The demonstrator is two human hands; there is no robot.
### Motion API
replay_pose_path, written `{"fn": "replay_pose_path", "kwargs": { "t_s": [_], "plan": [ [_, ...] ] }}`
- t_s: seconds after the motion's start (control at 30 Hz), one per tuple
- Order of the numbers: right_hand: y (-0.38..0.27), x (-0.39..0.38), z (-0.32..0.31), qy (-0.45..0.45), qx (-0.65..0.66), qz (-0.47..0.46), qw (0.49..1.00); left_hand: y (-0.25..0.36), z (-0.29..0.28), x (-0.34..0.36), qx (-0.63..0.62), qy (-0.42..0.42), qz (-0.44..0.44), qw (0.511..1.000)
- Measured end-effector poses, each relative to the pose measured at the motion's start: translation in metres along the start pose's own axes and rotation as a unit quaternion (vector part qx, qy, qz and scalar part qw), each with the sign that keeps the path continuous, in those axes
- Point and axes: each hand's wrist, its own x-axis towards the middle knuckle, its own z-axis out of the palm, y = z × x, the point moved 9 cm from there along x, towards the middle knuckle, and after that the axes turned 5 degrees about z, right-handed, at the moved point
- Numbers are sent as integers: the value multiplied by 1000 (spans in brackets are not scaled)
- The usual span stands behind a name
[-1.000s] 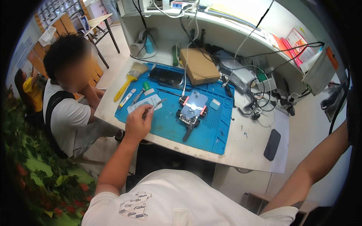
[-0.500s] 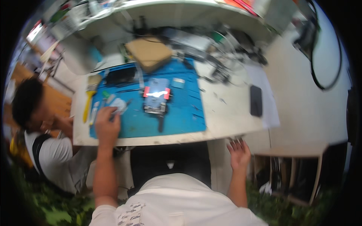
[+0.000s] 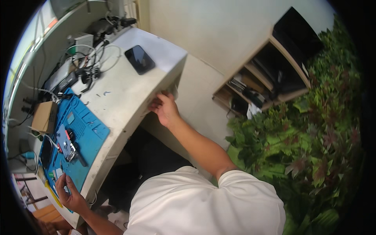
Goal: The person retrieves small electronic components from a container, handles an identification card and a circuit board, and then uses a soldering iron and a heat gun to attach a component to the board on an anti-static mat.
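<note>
Blue-backed rectangular phone (image 3: 63, 138) in black-and-red clamp (image 3: 81, 158) lies on blue rubber mat (image 3: 95, 132), apart from left grip (image 3: 72, 198), half-curled by mat's edge; right grip (image 3: 166, 110) well off mat. Can't tell if either holds anything.

View swung rightward, right hand (image 3: 166, 109) now up at front of bench (image 3: 125, 90), more leafy plants (image 3: 309, 152) showing
</note>
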Motion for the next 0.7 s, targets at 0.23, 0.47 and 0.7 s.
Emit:
{"fn": "replay_pose_path", "kwargs": {
  "t_s": [0.23,0.47,0.7],
  "plan": [
    [-8,-18,13,-86,10,-11,996,39,45,4,-43,-69,62,995],
    [-17,-34,-15,-17,-25,-41,999,55,25,-2,-81,-54,40,994],
    [-33,-84,-55,-13,-62,-26,998,59,16,-7,-69,-55,27,996]
  ]
}}
